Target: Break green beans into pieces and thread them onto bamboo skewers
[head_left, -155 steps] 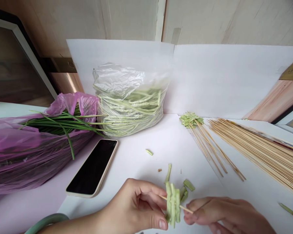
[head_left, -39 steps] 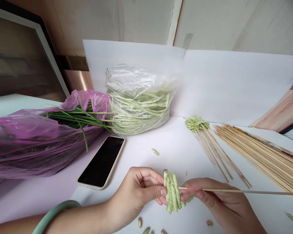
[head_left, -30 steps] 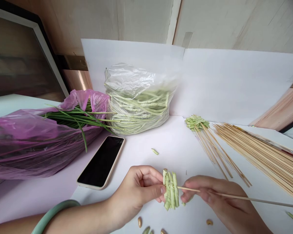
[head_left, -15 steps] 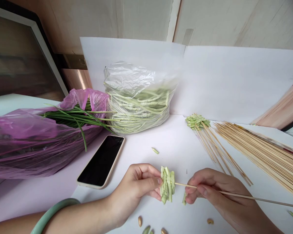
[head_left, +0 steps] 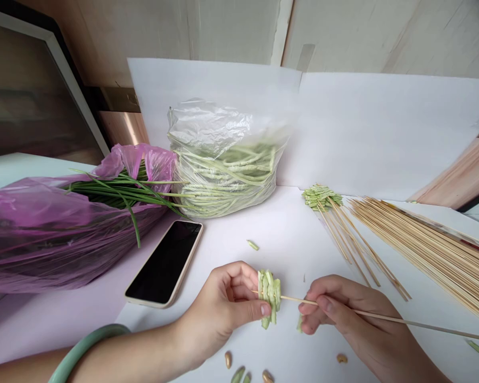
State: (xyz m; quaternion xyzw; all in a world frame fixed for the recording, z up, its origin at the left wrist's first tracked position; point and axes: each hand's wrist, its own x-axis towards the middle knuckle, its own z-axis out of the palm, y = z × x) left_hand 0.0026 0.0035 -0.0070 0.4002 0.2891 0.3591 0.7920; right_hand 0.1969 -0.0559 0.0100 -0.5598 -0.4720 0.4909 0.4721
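Note:
Several short green bean pieces are threaded side by side on a thin wooden skewer. The fingers of my left hand pinch these pieces, and the skewer's tip shows just to their left. My right hand grips the skewer to the right of the beans, its long end running off to the right edge. A small bean piece shows beneath my right fingertips, partly hidden by them.
A black-screened phone lies left of my hands. Behind are a purple bag with green stalks and a clear bag of long beans. Finished bean skewers and loose skewers lie at right. Brown seeds lie in front.
The skewer's tip now sticks out left of the bean pieces. My left hand and the pieces have shifted slightly left and up, with the left thumb lower across them.

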